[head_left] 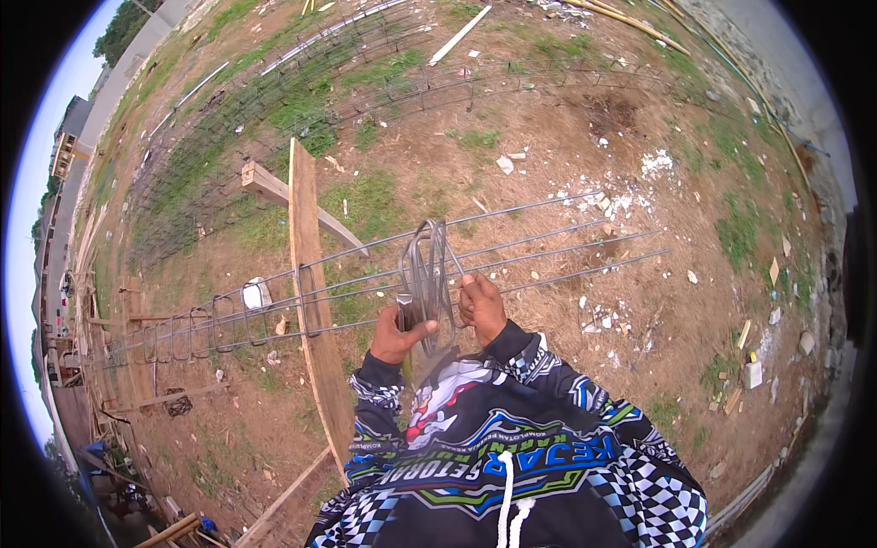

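Note:
A bundle of bent grey steel stirrups [429,260] stands upright before me, over several long steel bars [521,208]. My left hand [395,340] is closed at the bundle's near left side, its thumb pressed across the wire. A tool with a flat metal head [404,300] shows by the left fingers; its kind is unclear. On the bundle's right side, my right hand [482,306] pinches a stirrup with curled fingers. Farther left, several stirrups [224,315] hang spaced out around the bars.
An upright-edged wooden plank [307,219] supports the bars left of my hands, with a timber piece [279,187] behind it. Long steel cages [338,91] lie on the grass beyond. White rubble [653,164] litters the ground to the right, near a wall [822,100].

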Demonstrator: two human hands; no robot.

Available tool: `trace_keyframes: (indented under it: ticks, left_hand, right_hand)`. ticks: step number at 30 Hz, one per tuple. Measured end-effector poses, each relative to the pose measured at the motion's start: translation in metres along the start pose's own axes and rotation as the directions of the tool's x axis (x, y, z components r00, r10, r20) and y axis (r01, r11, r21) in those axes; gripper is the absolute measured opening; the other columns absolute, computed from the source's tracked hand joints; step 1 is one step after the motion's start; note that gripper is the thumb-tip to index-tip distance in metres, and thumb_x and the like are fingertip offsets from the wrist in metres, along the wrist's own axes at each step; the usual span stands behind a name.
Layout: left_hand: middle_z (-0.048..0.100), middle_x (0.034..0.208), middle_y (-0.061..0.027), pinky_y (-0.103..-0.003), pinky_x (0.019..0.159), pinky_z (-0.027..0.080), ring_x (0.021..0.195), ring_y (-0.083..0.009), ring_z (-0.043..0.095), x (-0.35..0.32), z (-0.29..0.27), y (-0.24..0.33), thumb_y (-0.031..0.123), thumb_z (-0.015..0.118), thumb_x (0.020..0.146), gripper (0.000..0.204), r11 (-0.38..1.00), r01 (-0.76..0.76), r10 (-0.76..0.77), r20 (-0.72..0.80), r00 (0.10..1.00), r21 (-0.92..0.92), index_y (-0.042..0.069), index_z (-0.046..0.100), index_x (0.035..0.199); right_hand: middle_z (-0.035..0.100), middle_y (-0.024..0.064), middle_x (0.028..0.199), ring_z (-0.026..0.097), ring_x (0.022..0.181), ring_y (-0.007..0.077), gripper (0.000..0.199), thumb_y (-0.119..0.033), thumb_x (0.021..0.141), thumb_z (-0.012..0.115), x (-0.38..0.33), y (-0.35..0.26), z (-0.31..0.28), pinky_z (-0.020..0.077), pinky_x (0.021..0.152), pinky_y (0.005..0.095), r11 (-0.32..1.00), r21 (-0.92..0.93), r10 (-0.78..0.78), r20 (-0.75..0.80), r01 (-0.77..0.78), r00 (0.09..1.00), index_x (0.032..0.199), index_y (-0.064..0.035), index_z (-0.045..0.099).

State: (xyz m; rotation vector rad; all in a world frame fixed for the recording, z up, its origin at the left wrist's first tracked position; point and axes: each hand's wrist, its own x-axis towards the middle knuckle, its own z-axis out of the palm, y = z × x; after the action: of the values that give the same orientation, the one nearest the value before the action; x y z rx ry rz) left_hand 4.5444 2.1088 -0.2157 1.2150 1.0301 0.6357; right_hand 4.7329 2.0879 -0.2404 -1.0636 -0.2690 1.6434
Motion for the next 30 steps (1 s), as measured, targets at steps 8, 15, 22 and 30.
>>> trace_keyframes:
  ticks: [8, 15, 22, 30]
  left_hand:
    - [0.066, 0.083, -0.0071, -0.031, 0.067, 0.05, 0.074, -0.0162, 0.063, -0.035, -0.011, -0.003, 0.015, 0.077, 0.076, 0.031, 0.999, 0.034, -0.036, 0.083, 0.996, 0.024, -0.002, 0.061, 0.098]
    - [0.064, 0.081, -0.0079, -0.03, 0.062, 0.051, 0.071, -0.0177, 0.063, -0.05, -0.01, -0.029, 0.018, 0.077, 0.076, 0.036, 0.959, -0.15, 0.046, -0.392, 0.919, -0.241, 0.0, 0.059, 0.102]
    - [0.064, 0.079, -0.0069, -0.022, 0.056, 0.047, 0.066, -0.0137, 0.061, -0.071, -0.014, -0.039, 0.015, 0.076, 0.079, 0.032, 0.908, -0.197, -0.041, -0.547, 0.836, -0.37, 0.001, 0.06, 0.104]
    - [0.064, 0.078, -0.0082, -0.022, 0.046, 0.044, 0.058, -0.0131, 0.058, -0.062, -0.014, -0.05, 0.013, 0.077, 0.078, 0.034, 0.962, -0.169, 0.023, -0.558, 0.829, -0.212, 0.0, 0.059, 0.105]
  right_hand:
    - [0.03, -0.0057, 0.052, 0.026, 0.038, 0.0057, 0.022, -0.028, 0.1, 0.047, 0.036, -0.036, -0.062, 0.021, 0.035, 0.0232, 0.978, 0.146, -0.147, -0.028, 0.149, 0.989, 0.086, -0.0114, 0.045]
    - [0.038, -0.0047, 0.057, 0.032, 0.045, 0.0044, 0.023, -0.029, 0.099, 0.048, 0.003, -0.095, -0.14, 0.0244, 0.042, 0.0222, 0.855, -0.238, -0.518, -0.383, 0.46, 0.765, 0.091, -0.0078, 0.05]
    - [0.06, 0.0216, 0.085, 0.057, 0.075, 0.0382, 0.03, -0.029, 0.098, 0.043, -0.027, -0.144, -0.295, 0.0435, 0.073, 0.046, 0.559, -0.821, -0.827, -0.562, 0.114, 0.01, 0.101, -0.0005, 0.051]
    - [0.063, 0.031, 0.103, 0.06, 0.1, 0.0453, 0.031, -0.02, 0.091, 0.045, 0.058, -0.203, -0.345, 0.0457, 0.088, 0.0503, 0.819, -0.546, -0.554, -0.832, -0.176, 0.001, 0.113, 0.0014, 0.05]
